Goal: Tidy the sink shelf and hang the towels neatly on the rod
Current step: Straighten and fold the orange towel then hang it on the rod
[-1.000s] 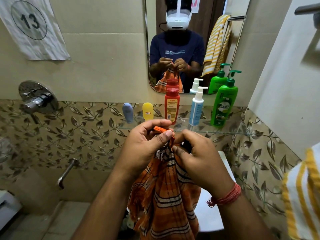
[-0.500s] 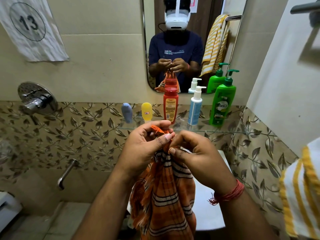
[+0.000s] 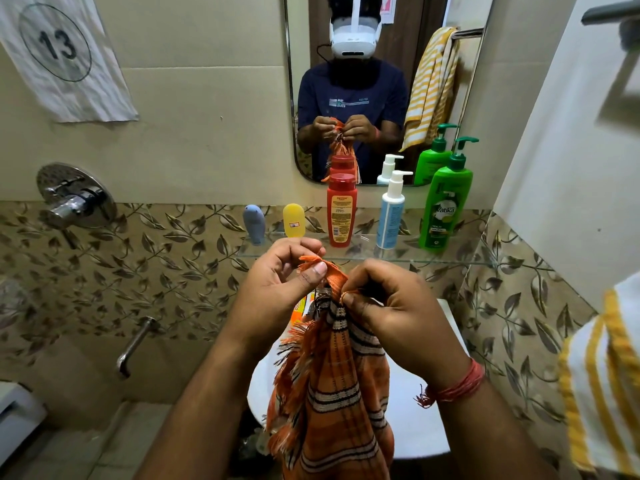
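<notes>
Below glass shelf (image 3: 398,252), L hand (image 3: 277,289) & R hand (image 3: 391,313) each pinched orange towel (image 3: 339,393) top edge, hands close together.

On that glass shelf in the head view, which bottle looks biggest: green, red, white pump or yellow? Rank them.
1. Green bottle
2. Red bottle and white pump bottle: too alike to rank
3. Yellow bottle
All stand at similar distance.

So the hands have pulled apart a bit. The left hand (image 3: 277,282) lifted a corner of the orange towel (image 3: 332,386) up between thumb and finger, and the right hand (image 3: 398,313) now pinches the fringe edge just to the right. More cloth shows between them than before.
</notes>
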The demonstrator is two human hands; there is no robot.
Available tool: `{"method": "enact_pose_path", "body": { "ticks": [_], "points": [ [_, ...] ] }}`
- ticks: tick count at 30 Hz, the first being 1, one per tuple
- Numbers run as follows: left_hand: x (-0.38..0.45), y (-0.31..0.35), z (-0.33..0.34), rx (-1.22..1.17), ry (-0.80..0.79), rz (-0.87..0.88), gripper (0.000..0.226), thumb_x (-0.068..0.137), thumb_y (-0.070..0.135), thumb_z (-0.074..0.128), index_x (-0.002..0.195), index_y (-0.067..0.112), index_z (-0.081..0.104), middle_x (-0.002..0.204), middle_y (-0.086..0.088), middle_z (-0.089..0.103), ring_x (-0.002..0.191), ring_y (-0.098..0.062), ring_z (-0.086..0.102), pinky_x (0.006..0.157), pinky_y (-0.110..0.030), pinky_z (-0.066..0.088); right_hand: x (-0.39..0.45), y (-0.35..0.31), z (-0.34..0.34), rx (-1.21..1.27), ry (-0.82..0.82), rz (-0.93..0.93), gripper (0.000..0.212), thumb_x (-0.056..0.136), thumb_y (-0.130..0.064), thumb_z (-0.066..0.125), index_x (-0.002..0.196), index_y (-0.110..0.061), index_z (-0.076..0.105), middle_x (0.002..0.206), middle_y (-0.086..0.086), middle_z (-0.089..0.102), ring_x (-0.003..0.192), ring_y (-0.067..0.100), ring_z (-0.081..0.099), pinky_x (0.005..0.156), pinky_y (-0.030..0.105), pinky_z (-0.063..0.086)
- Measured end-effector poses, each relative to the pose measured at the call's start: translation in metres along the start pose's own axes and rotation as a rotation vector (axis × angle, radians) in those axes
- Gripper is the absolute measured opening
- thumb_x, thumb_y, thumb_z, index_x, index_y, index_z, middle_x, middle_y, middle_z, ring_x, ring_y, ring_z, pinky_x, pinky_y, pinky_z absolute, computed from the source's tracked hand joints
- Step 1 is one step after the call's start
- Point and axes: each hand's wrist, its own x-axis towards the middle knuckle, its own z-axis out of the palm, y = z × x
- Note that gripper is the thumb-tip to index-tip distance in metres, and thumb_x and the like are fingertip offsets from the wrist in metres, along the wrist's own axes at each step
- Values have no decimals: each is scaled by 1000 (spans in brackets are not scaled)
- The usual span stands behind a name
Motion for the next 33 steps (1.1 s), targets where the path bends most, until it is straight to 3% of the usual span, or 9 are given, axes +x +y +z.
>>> {"method": "enact_pose_path", "body": {
  "ticks": [3, 7, 12, 14, 17, 21, 26, 29, 33],
  "points": [
    [-2, -2, -1, 64, 14, 40, 9, 83, 22, 69, 87, 14, 66, 121, 4, 66, 119, -14, 64, 89, -29, 57, 0, -2, 1, -86, 35, -49, 15, 83, 2, 70, 79, -11, 64, 78, -3, 64, 79, 13, 63, 71, 37, 53],
    [-5, -6, 1, 44, 32, 23, 1, 84, 24, 67, 84, 23, 67, 119, 4, 69, 114, -15, 66, 87, -27, 56, 0, -2, 2, -194, 76, -112, 18, 81, 4, 69, 79, -11, 62, 77, -2, 62, 76, 14, 59, 64, 37, 46],
    [-3, -6, 1, -56, -44, -129, 3, 85, 24, 65, 83, 25, 67, 105, -5, 75, 101, -22, 70, 89, -38, 55, -1, -3, 3, -221, 36, -177, 22, 79, 7, 69, 82, -13, 62, 81, -3, 61, 78, 13, 59, 65, 32, 47],
    [-2, -5, 0, -151, -93, -153, 5, 88, 20, 63, 88, 22, 67, 115, -13, 74, 109, -29, 69, 95, -46, 54, -1, -4, 3, -222, 20, -185, 22, 78, 6, 69, 83, -14, 61, 81, -5, 61, 78, 10, 58, 65, 29, 46],
    [-2, -1, -1, -168, -99, -124, 12, 90, 18, 62, 90, 25, 71, 113, -12, 75, 103, -29, 71, 89, -39, 55, -1, -4, 3, -234, -3, -184, 21, 79, 4, 69, 82, -15, 61, 81, -6, 60, 77, 9, 57, 64, 28, 45],
    [-1, 1, 2, -149, -64, -105, 10, 87, 19, 65, 84, 26, 71, 87, -5, 71, 82, -19, 68, 76, -29, 56, -1, -3, 1, -236, -29, -176, 19, 80, 3, 69, 82, -15, 60, 80, -5, 60, 77, 11, 57, 64, 30, 45],
    [-1, 4, 6, -138, -42, -67, 6, 89, 19, 71, 85, 22, 69, 81, -1, 70, 77, -16, 67, 71, -25, 56, -2, -6, 0, -230, -36, -168, 20, 79, 4, 69, 81, -14, 61, 79, -6, 59, 76, 10, 57, 64, 31, 46],
    [-2, 2, 9, -57, 7, -25, 6, 91, 11, 67, 89, 16, 65, 82, -3, 70, 78, -18, 68, 72, -26, 57, -2, -7, -1, -215, -33, -148, 18, 80, 3, 69, 81, -13, 61, 82, -5, 60, 80, 11, 57, 67, 34, 47],
    [-1, 2, 6, 91, 100, 13, 12, 97, 9, 64, 90, 18, 64, 83, 1, 71, 82, -17, 71, 72, -26, 59, -4, -8, -9, -168, -48, -50, 16, 82, -2, 72, 82, -15, 63, 105, -8, 53, 104, 10, 56, 87, 30, 50]
  ]
}}
